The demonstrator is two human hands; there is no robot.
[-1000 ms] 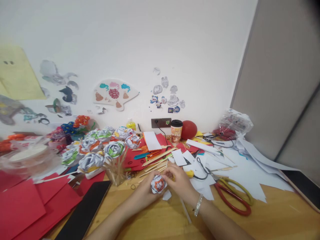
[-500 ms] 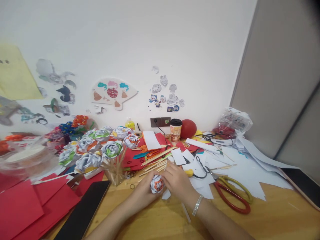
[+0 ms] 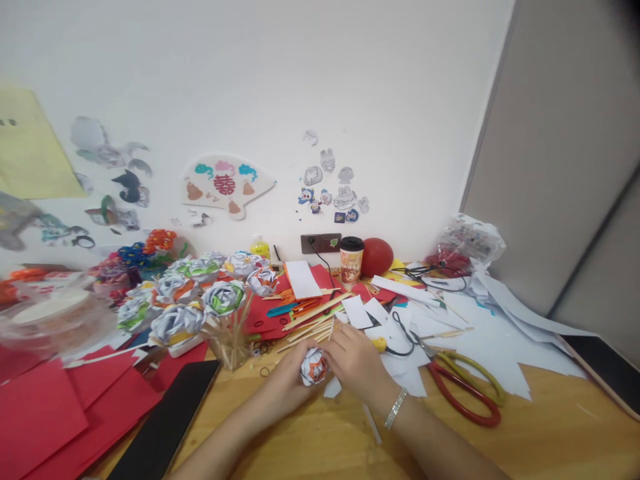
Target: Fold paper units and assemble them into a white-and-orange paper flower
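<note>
A small paper flower [image 3: 314,367], white outside with orange folds inside, sits between my two hands above the wooden table. My left hand [image 3: 287,373] is closed round its left side, with the bloom facing up towards me. My right hand [image 3: 353,360], with a sparkly bracelet at the wrist, is closed against the flower's right edge; its fingertips are partly hidden. The flower's underside is covered by my hands. Just beyond them lie wooden sticks [image 3: 313,328] and loose white paper pieces [image 3: 356,312].
Large scissors [image 3: 467,387] with red and yellow handles lie to the right. Finished paper flowers [image 3: 223,298] stand at the left behind a clear cup of sticks [image 3: 231,343]. Red paper sheets [image 3: 45,413] and a black board [image 3: 165,420] lie at the left. A lidded paper cup [image 3: 351,260] stands behind.
Both hands keep hold of the flower in nearly the same place. It has shifted and turned very slightly; nothing else on the table has visibly moved.
</note>
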